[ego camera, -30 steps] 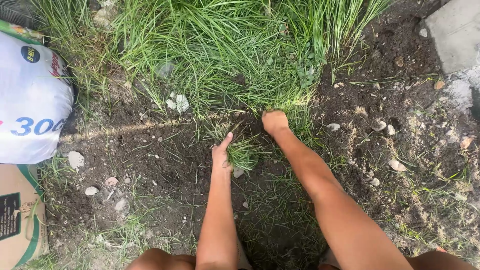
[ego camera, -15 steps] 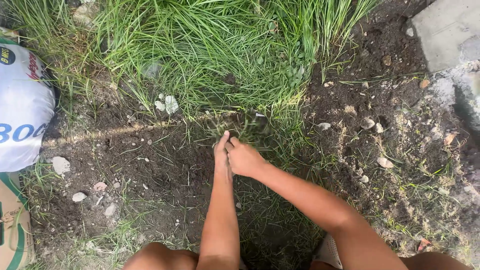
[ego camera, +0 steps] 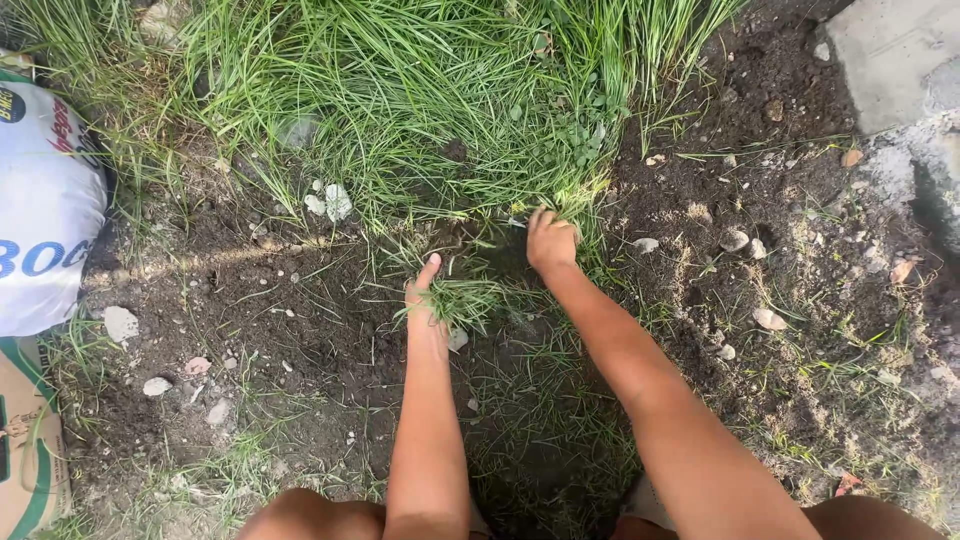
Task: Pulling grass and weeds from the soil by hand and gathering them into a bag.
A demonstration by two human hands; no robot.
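Observation:
My left hand (ego camera: 424,298) is closed around a bunch of pulled grass (ego camera: 462,297), held just above the dark bare soil (ego camera: 300,310). A little up and to the right, my right hand (ego camera: 550,240) grips the base of the thick green grass patch (ego camera: 420,100) at its lower edge, fingers curled into the blades. Both forearms reach up from the bottom of the view, and my knees show at the bottom edge.
A white printed sack (ego camera: 45,200) lies at the left, with a brown and green bag (ego camera: 25,440) below it. Small stones (ego camera: 735,240) dot the soil at the right. A grey concrete slab (ego camera: 890,60) sits in the top right corner.
My right hand has left the bunch in my left hand and gone up and right to the grass patch's edge. My left hand has dropped slightly with its bunch.

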